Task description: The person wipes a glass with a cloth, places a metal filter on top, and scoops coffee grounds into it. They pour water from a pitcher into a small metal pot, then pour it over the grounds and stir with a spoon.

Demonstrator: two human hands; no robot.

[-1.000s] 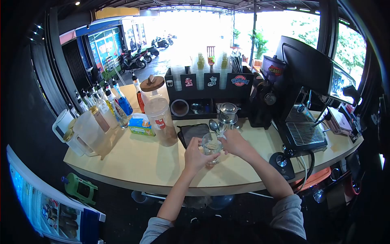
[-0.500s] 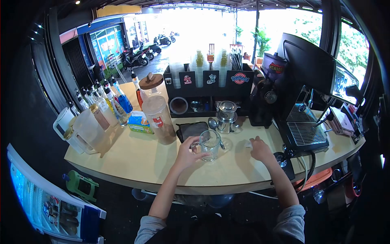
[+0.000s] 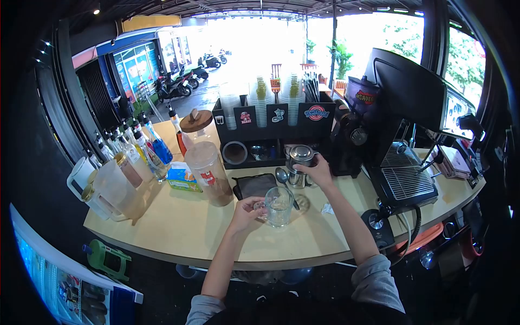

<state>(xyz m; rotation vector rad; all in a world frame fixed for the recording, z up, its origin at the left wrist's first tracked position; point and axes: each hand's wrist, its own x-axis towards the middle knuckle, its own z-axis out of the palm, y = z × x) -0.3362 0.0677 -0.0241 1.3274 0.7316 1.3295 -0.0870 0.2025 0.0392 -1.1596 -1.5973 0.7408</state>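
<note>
My left hand (image 3: pixel 248 213) is closed on the handle of a clear glass mug (image 3: pixel 279 208), which stands upright on the counter and looks empty. Farther back, my right hand (image 3: pixel 318 171) has its thumb and fingers round a lidded metal coffee dripper (image 3: pixel 301 155). The dripper sits on top of a small metal pitcher (image 3: pixel 296 177), partly hidden by that hand. Between mug and pitcher lies a metal spoon (image 3: pixel 281 175), its handle running behind the mug. A crumpled white tissue (image 3: pixel 326 208) rests on the counter below my right forearm.
A folded dark cloth (image 3: pixel 254 186) lies left of the spoon. Beside it stand a tall canister (image 3: pixel 208 176) and a tissue pack (image 3: pixel 184 178). Jugs (image 3: pixel 122 189) and syrup bottles line the left. A black cup organizer (image 3: pixel 273 116) is behind, an espresso machine (image 3: pixel 406 176) on the right.
My right hand has left the tissue, moved up and away from me, and taken hold of the coffee dripper. The left hand stays on the mug's handle.
</note>
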